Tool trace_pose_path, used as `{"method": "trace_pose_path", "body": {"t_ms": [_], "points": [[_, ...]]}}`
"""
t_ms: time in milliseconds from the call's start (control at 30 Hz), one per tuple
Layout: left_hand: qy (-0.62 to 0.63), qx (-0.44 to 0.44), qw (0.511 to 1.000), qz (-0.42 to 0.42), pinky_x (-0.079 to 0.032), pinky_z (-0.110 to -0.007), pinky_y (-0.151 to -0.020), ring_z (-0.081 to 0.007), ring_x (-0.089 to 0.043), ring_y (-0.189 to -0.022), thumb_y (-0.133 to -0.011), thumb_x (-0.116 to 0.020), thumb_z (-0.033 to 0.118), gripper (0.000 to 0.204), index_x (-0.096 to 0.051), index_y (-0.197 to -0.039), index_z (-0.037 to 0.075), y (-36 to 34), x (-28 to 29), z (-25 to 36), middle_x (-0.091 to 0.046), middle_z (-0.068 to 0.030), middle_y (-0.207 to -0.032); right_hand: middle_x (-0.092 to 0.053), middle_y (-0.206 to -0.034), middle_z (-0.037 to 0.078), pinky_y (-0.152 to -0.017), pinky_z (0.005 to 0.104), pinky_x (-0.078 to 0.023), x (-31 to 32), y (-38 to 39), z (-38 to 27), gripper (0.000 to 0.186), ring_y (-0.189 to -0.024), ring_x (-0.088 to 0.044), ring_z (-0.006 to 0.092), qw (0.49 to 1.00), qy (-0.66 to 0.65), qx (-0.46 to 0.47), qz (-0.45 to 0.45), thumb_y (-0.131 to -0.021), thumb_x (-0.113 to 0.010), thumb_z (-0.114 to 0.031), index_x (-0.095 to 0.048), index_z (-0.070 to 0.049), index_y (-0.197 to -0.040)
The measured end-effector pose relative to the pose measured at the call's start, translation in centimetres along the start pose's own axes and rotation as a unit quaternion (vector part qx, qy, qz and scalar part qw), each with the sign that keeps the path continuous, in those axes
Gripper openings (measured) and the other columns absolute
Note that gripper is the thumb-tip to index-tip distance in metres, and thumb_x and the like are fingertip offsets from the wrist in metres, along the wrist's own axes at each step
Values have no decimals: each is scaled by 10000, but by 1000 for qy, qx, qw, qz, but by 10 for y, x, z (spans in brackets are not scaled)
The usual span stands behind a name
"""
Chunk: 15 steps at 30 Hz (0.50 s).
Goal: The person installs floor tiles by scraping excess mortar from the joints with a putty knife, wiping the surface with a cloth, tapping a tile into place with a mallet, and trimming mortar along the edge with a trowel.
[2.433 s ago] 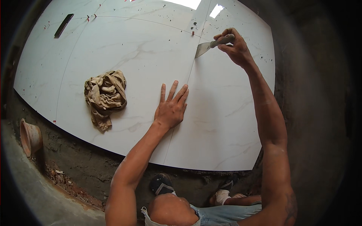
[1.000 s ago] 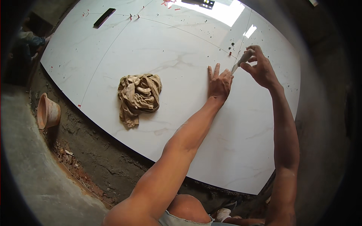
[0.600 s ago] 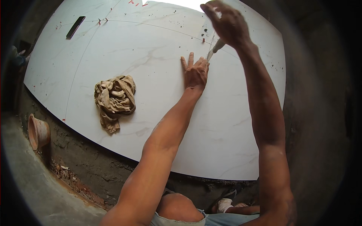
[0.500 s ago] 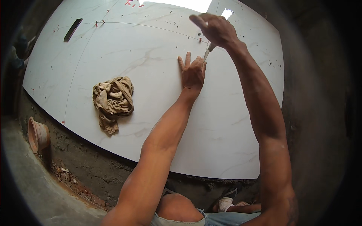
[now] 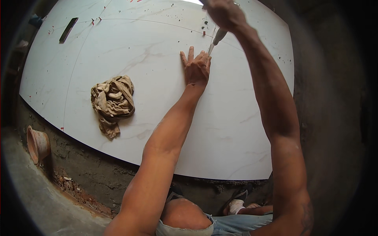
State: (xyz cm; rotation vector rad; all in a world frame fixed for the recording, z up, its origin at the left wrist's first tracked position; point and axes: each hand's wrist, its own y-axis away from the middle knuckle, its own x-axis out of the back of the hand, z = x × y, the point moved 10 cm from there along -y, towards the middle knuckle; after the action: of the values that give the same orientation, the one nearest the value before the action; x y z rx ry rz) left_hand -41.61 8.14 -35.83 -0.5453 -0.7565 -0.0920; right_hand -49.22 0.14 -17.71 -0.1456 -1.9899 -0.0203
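My left hand [image 5: 196,70] lies palm down on a large white marbled tile [image 5: 157,98]. Its outer fingers are spread; the ones on the right bend beside the tip of a narrow-bladed hand tool [image 5: 219,38]. Whether they touch the blade I cannot tell. Up at the top edge, my right hand [image 5: 227,15] is closed round the tool's grey handle, partly cut off by the frame. The pale blade slants down to the left, its tip close to the joint between two tiles.
A crumpled beige cloth [image 5: 113,104] rests on the tile to the left. Beyond it lies a dark bar [image 5: 69,30]. Small red spacers [image 5: 204,33] and dark crumbs dot the joints and far tiles. At lower left, a clay-coloured bucket [image 5: 38,144] tilts beside rubble and rough mortar.
The view has shifted slightly. My right hand and the tool have moved up and a little left relative to my left hand, which keeps its place on the tile.
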Motion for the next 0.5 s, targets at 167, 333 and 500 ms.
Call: {"method": "trace_pose_path", "body": {"t_ms": [167,333,500], "points": [[0,12,1000,-25,-194,-623,-1237,-368,-497,-1406,-987,-673,288,265,-774,-1152,108,9,-5,-5,-733,-62,-1254,-721,-872,187,-736,495,-535,-11,-10,0,707,-761,-663,319,999,31,19,-29,-1080,-309,-571,-708,5,-981],[19,6,1000,-17,-190,-626,-1237,-369,-492,-1410,-989,-671,279,263,-766,-1160,104,4,-3,10,-733,-66,-1253,-711,-854,183,-720,490,-535,-10,-5,20,696,-742,-662,289,998,67,-7,1,-1074,-329,-585,-702,-1,-1019],[10,10,1000,-20,-188,-630,-1239,-370,-487,-1415,-987,-672,273,248,-768,-1150,112,3,0,-3,-730,-53,-1262,-749,-971,179,-769,455,-599,-22,-1,30,554,-868,-753,289,999,33,-31,-6,-942,-651,-521,-718,-15,-1159]]}}
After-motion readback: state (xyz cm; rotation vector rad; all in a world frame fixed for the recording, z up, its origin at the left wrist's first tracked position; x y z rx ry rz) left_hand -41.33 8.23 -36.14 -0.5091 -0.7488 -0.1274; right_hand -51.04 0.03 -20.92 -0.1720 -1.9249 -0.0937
